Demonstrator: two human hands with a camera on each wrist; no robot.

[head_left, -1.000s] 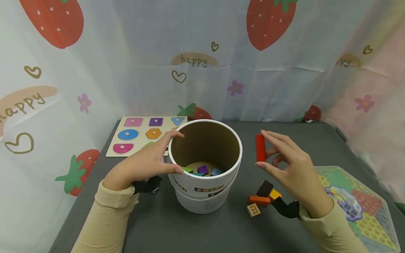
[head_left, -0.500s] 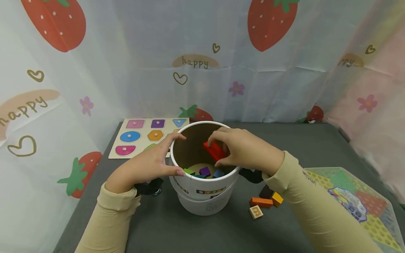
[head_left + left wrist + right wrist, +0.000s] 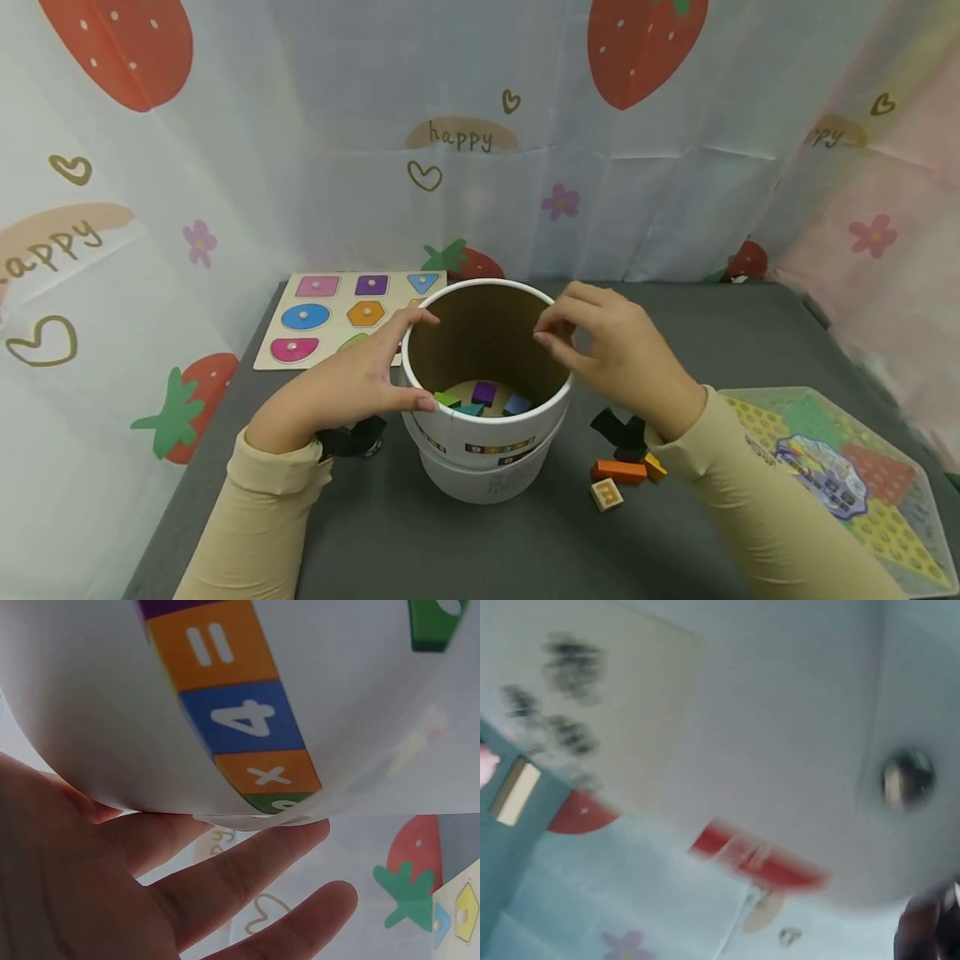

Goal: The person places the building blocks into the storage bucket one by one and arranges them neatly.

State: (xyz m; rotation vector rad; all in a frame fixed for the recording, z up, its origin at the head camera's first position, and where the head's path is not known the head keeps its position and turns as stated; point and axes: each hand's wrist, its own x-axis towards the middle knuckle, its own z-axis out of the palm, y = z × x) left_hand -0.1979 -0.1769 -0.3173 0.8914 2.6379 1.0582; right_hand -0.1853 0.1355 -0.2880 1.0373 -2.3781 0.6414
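A white cylindrical bucket point(image 3: 480, 475) stands upright in the middle of the table. My left hand point(image 3: 352, 375) holds its left side, index finger and thumb over the rim; the left wrist view shows other fingers point(image 3: 247, 870) reaching along the printed wall. Above the right rim is my right hand point(image 3: 607, 342), its fingers loosely bent and nothing visible between them. Inside the bucket lie a purple block point(image 3: 484, 392), a green block point(image 3: 447, 399), a teal block point(image 3: 471, 409) and a blue block point(image 3: 517, 404). The red block is out of sight.
Right of the bucket lie an orange block point(image 3: 619, 472), a yellow block point(image 3: 654, 467) and a small lettered tile point(image 3: 606, 494). A shape puzzle board point(image 3: 341, 321) sits behind left. A clear patterned case point(image 3: 892, 500) lies at the right edge.
My right hand carried a red block from the right into the bucket, then came back up to the rim without a visible block. My left hand stayed at the bucket.
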